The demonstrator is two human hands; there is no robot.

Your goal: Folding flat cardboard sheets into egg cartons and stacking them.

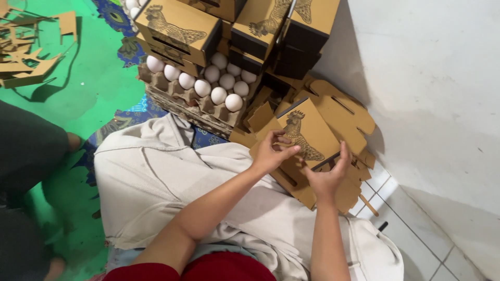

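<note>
A flat brown cardboard box blank (pixel 307 130) with a printed rooster lies tilted over my knee, on top of a pile of similar blanks (pixel 344 112). My left hand (pixel 271 151) grips its near left edge, fingers curled over the card. My right hand (pixel 328 174) presses on its lower right edge, fingers spread along the fold. Both hands hold the same piece.
A stack of egg trays (pixel 172 96) with white eggs (pixel 219 94) stands just beyond my knees. Assembled rooster boxes (pixel 177 28) sit on the trays. A white wall (pixel 432 88) lies right, cardboard scraps (pixel 21 52) on green floor at left. Another person's dark-clothed leg (pixel 28 145) is at left.
</note>
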